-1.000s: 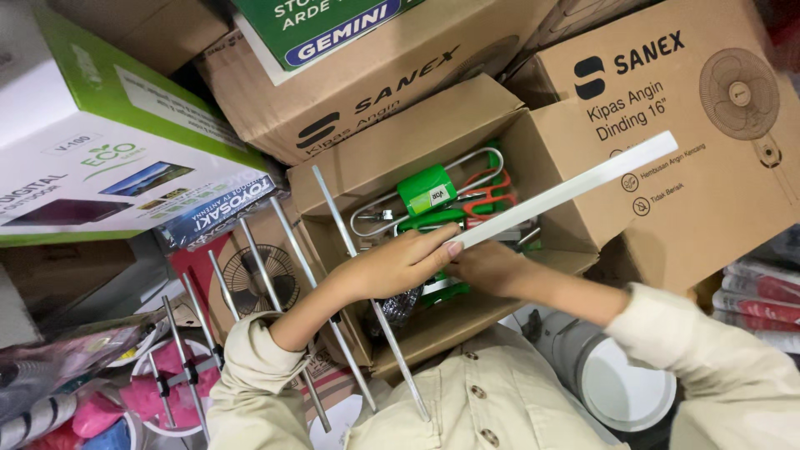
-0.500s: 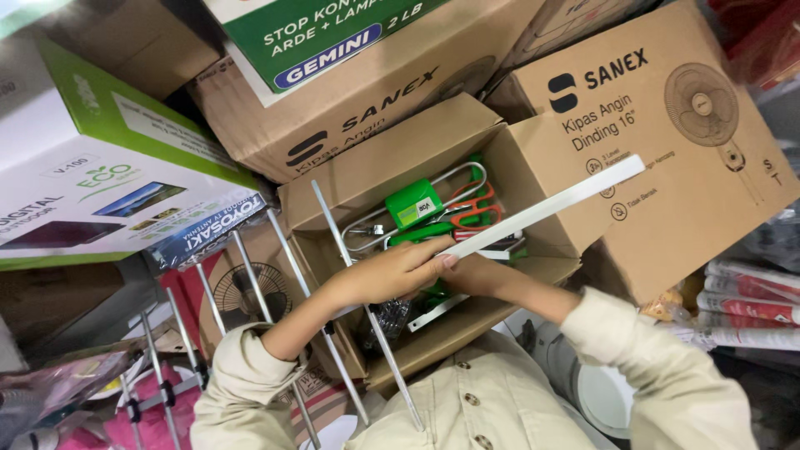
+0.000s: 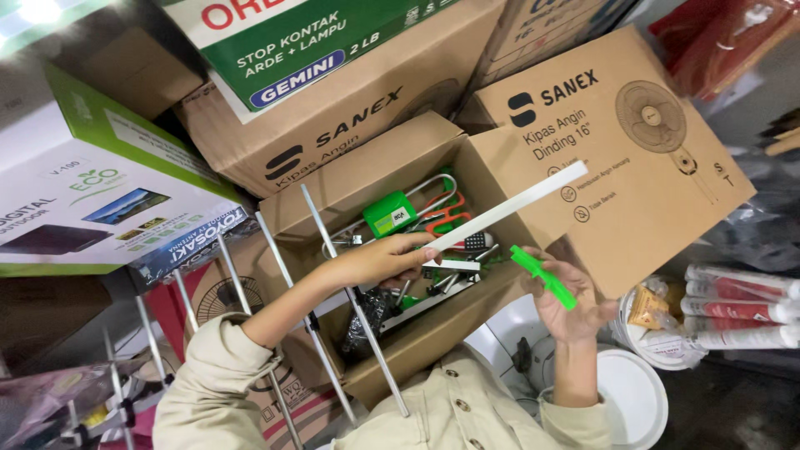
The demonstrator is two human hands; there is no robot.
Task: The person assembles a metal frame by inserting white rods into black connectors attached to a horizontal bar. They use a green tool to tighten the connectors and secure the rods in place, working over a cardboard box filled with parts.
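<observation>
Left hand (image 3: 379, 260) pinches long flat white strip (image 3: 508, 208), slanting toward 2 o'clock over open brown cardboard box (image 3: 367, 179). Right hand (image 3: 571, 304) holds small green plastic piece (image 3: 543, 277) at 4 o'clock of box. Better keep strip steady, grip near end.

The left hand (image 3: 379, 260) reaches forward on a bent, cream-sleeved arm, its fingers (image 3: 417, 248) pinched shut. The right hand (image 3: 571, 300) is raised on an upright forearm, palm towards the camera, fingers loosely curled.
</observation>
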